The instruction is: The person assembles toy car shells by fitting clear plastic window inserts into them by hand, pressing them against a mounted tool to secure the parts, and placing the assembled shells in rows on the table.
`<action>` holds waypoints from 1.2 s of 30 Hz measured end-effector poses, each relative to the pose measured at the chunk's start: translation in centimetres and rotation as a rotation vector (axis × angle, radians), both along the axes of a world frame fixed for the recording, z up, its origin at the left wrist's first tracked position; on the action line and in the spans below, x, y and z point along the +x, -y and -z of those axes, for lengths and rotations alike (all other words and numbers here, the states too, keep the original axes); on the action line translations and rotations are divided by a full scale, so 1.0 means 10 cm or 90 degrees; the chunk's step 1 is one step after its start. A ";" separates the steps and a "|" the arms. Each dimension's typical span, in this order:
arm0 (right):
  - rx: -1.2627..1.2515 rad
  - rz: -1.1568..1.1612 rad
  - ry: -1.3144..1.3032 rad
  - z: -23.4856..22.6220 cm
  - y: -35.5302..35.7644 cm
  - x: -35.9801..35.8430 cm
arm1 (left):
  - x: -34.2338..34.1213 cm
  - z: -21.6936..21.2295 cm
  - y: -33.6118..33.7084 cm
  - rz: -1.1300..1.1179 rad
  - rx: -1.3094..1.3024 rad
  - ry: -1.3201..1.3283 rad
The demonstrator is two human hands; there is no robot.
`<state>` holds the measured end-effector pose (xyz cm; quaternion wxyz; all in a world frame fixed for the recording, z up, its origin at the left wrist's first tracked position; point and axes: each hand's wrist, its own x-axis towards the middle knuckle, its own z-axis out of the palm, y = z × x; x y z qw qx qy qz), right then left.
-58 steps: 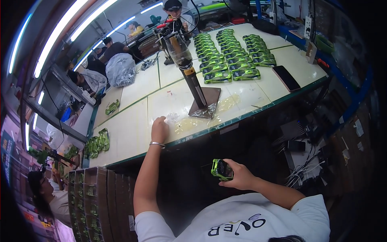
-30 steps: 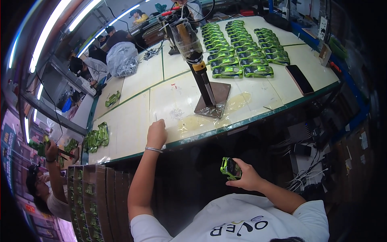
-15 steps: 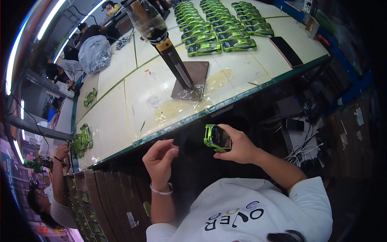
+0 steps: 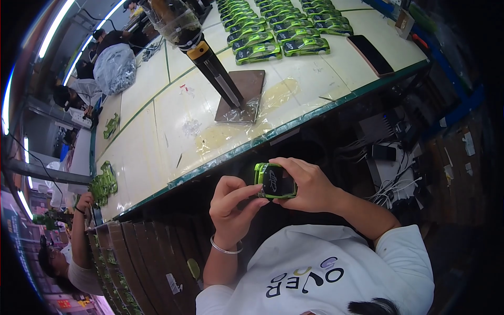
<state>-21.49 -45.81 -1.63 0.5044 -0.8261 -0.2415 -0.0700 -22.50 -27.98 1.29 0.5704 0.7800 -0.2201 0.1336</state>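
My right hand [image 4: 310, 185] is closed round the side of a bright green toy car shell [image 4: 274, 181] with a dark top and a pale mark on it, held over the lap in front of the table edge. At the shell's left end is my left hand [image 4: 231, 207]. Its index fingertip and thumb come together against the shell, the other fingers curled; whatever small thing they may pinch is too small to make out. A bracelet circles the left wrist.
Rows of similar green car shells [image 4: 302, 46] stand on the white table [image 4: 152, 157]. A black tool on a stand [image 4: 223, 79] rises from a brown plate; a phone [image 4: 371, 55] lies right. Cartons [image 4: 157, 252] and a co-worker's hand [image 4: 84, 202] by more shells are left.
My left hand has moved right and its fingertips now touch the car shell. The shell in my right hand has shifted slightly left and turned, showing more of its dark top.
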 end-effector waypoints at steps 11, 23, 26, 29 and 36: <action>-0.003 0.002 0.049 0.01 0.03 0.00 | 0.05 -0.05 -0.03 0.024 0.096 0.052; 0.073 -0.006 -0.086 0.07 0.05 -0.05 | -0.09 -0.05 0.11 -0.067 0.519 0.374; 0.070 0.015 -0.114 0.14 0.02 -0.05 | -0.11 -0.04 0.15 -0.078 0.613 0.381; 0.077 0.029 -0.129 0.20 -0.01 -0.07 | -0.09 0.02 0.14 -0.061 0.582 0.353; -0.077 0.093 0.029 0.26 -0.12 -0.13 | -0.13 0.47 0.23 -0.152 -0.147 -0.082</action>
